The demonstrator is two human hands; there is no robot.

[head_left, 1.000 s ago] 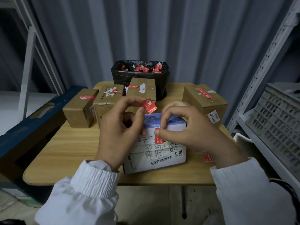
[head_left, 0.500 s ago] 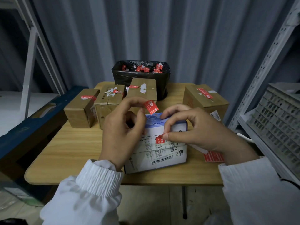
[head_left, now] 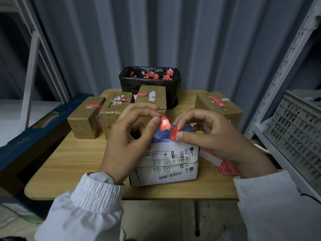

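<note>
We've got the left hand (head_left: 128, 136) with thumb and forefinger curled, pinching a red scrap (head_left: 164, 122) held up clear of the white parcel (head_left: 165, 164). The parcel sits at the near edge of the worktop (head_left: 69, 162), centre-right. On the right hand (head_left: 213, 136), thumb and forefinger pinch a red label (head_left: 174, 133) at the parcel's far top edge, touching the blue top face.

We read the step as working that label. It's most likely a peel, since the black bin (head_left: 149, 84) at the far edge holds a pile of red scraps.

Next move, as we judge it: brace the parcel, pull slow and low so the label comes away whole, then drop both reds in the bin.

Hard to make out:
- whether the label is lifting off or being pressed on
- how much of it sticks under the right thumb
- the parcel's left top corner, hidden by the left palm
- the label sheet (head_left: 227, 168) near the right edge, half under the right wrist
- the label print, too small to read
</note>
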